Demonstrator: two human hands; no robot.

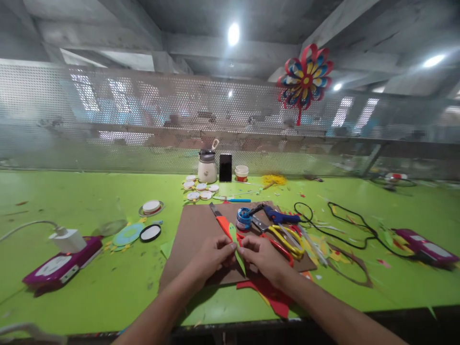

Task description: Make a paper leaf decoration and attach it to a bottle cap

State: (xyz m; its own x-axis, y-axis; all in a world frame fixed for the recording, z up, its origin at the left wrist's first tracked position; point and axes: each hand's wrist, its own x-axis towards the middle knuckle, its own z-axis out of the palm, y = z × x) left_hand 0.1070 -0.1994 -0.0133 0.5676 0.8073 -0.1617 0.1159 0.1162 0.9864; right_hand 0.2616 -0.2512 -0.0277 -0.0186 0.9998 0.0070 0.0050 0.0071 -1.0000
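My left hand [212, 256] and my right hand [262, 254] meet over a brown board [196, 235] on the green table [108, 282]. Both pinch a narrow green paper leaf [237, 251] that stands between their fingertips. An orange utility knife [223, 221] lies on the board just beyond the hands. Yellow scissors [289, 237] and red-handled scissors [282, 248] lie to the right of my right hand. A small blue-lidded pot [244, 218] and a blue glue gun [280, 216] sit behind them. Red paper scraps [269, 292] lie under my right wrist.
A purple device [61, 266] with a white charger [68, 238] lies left, another purple one [426, 247] right. Black cable [345, 230] loops across the right side. Paper discs [201, 189], a white jar [207, 167], a phone [225, 167] and a cup [241, 172] stand behind. A paper pinwheel [304, 79] hangs on the mesh.
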